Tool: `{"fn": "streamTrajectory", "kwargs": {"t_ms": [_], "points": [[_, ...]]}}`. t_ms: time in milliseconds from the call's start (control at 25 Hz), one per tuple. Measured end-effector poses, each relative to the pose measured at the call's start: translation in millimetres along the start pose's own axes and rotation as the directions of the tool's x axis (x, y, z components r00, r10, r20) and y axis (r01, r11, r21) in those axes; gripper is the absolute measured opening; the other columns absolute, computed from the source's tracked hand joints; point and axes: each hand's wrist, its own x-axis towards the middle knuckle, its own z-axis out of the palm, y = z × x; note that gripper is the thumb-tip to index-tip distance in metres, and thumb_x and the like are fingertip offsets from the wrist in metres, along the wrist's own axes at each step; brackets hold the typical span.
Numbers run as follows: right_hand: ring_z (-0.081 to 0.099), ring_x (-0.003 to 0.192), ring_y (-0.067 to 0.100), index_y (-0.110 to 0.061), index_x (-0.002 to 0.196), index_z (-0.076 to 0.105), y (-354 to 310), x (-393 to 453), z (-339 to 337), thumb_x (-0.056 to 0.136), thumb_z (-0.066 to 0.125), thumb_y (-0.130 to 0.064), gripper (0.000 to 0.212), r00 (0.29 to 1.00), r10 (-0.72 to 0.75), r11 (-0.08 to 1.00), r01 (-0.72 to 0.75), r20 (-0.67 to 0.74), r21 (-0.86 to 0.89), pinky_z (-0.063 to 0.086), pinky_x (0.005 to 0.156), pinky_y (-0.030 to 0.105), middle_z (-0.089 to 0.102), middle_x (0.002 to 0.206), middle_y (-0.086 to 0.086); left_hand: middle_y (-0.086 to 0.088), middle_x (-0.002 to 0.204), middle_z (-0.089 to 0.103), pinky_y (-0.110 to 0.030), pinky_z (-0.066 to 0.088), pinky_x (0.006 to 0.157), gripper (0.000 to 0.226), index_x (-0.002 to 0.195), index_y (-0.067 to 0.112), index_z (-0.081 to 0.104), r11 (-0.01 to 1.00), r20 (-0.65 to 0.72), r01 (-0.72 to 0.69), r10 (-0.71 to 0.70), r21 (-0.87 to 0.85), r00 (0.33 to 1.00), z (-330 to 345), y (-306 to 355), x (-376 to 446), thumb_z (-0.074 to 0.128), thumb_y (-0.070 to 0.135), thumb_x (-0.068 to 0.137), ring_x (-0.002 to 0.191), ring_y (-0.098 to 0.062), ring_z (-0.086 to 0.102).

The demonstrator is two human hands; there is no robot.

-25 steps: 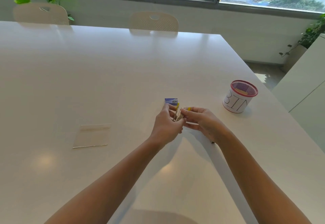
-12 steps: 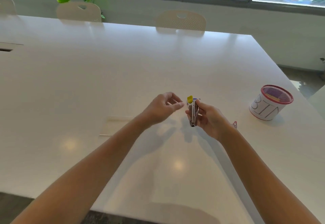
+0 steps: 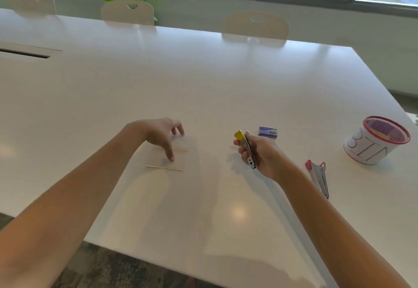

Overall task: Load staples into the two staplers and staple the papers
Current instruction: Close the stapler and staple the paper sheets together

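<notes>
1. Stapling looks like the step now in hand: the right hand (image 3: pixel 260 154) grips the yellow stapler (image 3: pixel 247 149), fingers curled round its body, held off the tabletop (image 3: pixel 226 84) with the yellow end pointing away from the person.
2. Whether this stapler is loaded cannot be told; its arms appear closed together, which suggests loading is finished for this one.
3. The left hand (image 3: pixel 161 135) reaches over the papers (image 3: pixel 168 156), fingers spread and relaxed, holding nothing. The thumb tip seems to touch the sheets; whether the other fingertips press down or hover just above cannot be told.
4. The papers lie flat on the tabletop, left of the right hand and apart from it.
5. The red stapler (image 3: pixel 319 178) lies on the tabletop to the right, just beyond the right forearm, untouched. Its state is unclear, so the second loading is probably still to come.
6. The staple box (image 3: pixel 267 132) sits just past the right hand; the bin (image 3: pixel 376 140) stands well to the right.
7. Next move, as I judge it: the left hand should pin or lift the papers with edges squared, while the right brings the stapler mouth over a corner or edge and squeezes firmly.
8. Care is needed because the sheets look thin and pale against the glossy surface and could slide apart.
</notes>
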Motion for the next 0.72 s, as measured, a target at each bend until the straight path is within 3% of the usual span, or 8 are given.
{"fn": "streamTrajectory", "kwargs": {"t_ms": [240, 440, 600, 640, 720], "points": [[0.05, 0.056, 0.01, 0.0, 0.107, 0.059, 4, 2, 6, 0.108, 0.039, -0.026, 0.033, 1.0, 0.008, 0.997, -0.007, 0.009, -0.072, 0.043, 0.042, 0.016, 0.066, 0.084, 0.007, 0.005, 0.101, 0.06, -0.026, 0.043, 0.06, 0.072, 0.109, 0.023, 0.056, 0.999, -0.017, 0.036, -0.036, 0.036, 0.999, -3, 4, 3, 0.099, 0.026, 0.051, 0.087, -0.013, 0.06], [0.044, 0.047, 0.005, -0.006, 0.107, 0.064, 9, 5, 1, 0.103, 0.045, -0.043, 0.043, 0.999, 0.014, 0.996, -0.01, 0.041, -0.091, 0.035, 0.038, 0.015, 0.059, 0.079, 0.003, 0.006, 0.083, 0.062, -0.027, 0.046, 0.067, 0.044, 0.083, 0.022, 0.063, 0.992, 0.046, 0.051, -0.057, 0.112, 0.997, -3, 14, 7, 0.096, 0.026, 0.055, 0.079, -0.018, 0.06], [0.04, 0.048, 0.005, -0.011, 0.105, 0.064, 9, 2, -4, 0.063, 0.075, -0.072, 0.075, 0.997, -0.065, 0.985, 0.07, 0.036, -0.159, 0.032, 0.041, 0.018, 0.054, 0.077, -0.001, 0.006, 0.079, 0.065, -0.026, 0.045, 0.064, 0.028, 0.08, 0.021, 0.062, 0.999, 0.067, -0.037, 0.037, -0.007, 0.997, 1, 25, 9, 0.088, 0.023, 0.07, 0.075, -0.017, 0.062], [0.038, 0.048, 0.004, -0.014, 0.103, 0.062, 9, 2, -7, 0.056, 0.084, -0.068, 0.074, 0.993, -0.122, 0.973, 0.12, 0.003, -0.195, 0.03, 0.043, 0.019, 0.05, 0.076, -0.003, 0.006, 0.079, 0.066, -0.026, 0.045, 0.064, 0.023, 0.082, 0.02, 0.064, 0.995, 0.056, -0.076, 0.08, -0.065, 0.995, 3, 30, 10, 0.085, 0.023, 0.074, 0.075, -0.018, 0.062], [0.038, 0.048, 0.003, -0.016, 0.101, 0.062, 11, 2, -15, 0.06, 0.091, -0.049, 0.059, 0.972, -0.229, 0.951, 0.211, -0.056, -0.227, 0.031, 0.046, 0.019, 0.046, 0.071, -0.005, 0.004, 0.082, 0.069, -0.028, 0.045, 0.068, 0.015, 0.087, 0.018, 0.066, 0.968, 0.005, -0.169, 0.172, -0.188, 0.985, 9, 42, 11, 0.079, 0.023, 0.082, 0.078, -0.019, 0.062]]}}
